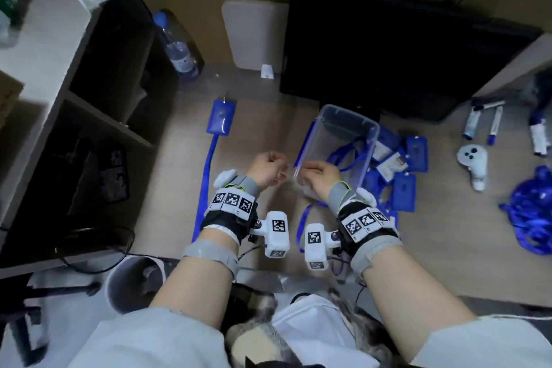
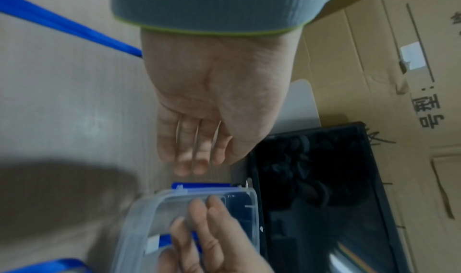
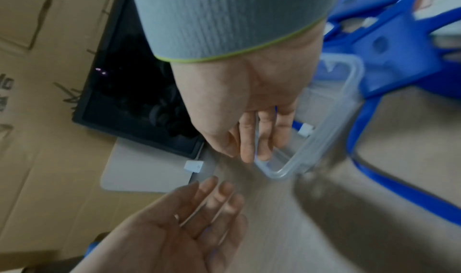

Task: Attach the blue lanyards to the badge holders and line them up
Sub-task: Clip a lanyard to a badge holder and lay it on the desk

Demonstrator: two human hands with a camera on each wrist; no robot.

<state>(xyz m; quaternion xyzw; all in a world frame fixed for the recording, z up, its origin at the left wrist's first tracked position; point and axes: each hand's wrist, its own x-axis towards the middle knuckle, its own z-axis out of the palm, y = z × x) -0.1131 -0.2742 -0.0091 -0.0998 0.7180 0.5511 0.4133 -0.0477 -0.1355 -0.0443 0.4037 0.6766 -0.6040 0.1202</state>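
Note:
A blue badge holder [image 1: 221,118] lies flat at the left of the desk, its blue lanyard [image 1: 206,176] [image 2: 62,25] running toward me. A clear plastic box [image 1: 349,128] [image 2: 139,218] [image 3: 336,119] stands tipped up at the centre. My right hand [image 1: 307,167] [image 3: 257,145] [image 2: 204,218] holds its near rim, fingers inside and thumb outside. My left hand [image 1: 276,163] [image 2: 197,159] [image 3: 212,198] hovers just left of the box with straight fingers, holding nothing. Several blue badge holders [image 1: 403,185] lie heaped right of the box, and a lanyard loop [image 1: 346,155] shows through its wall.
A black monitor [image 1: 388,48] leans behind the box. A bundle of blue lanyards [image 1: 534,212], a white controller [image 1: 475,164] and markers [image 1: 484,122] lie at the right. A water bottle [image 1: 176,45] and a shelf unit [image 1: 74,98] stand at the left.

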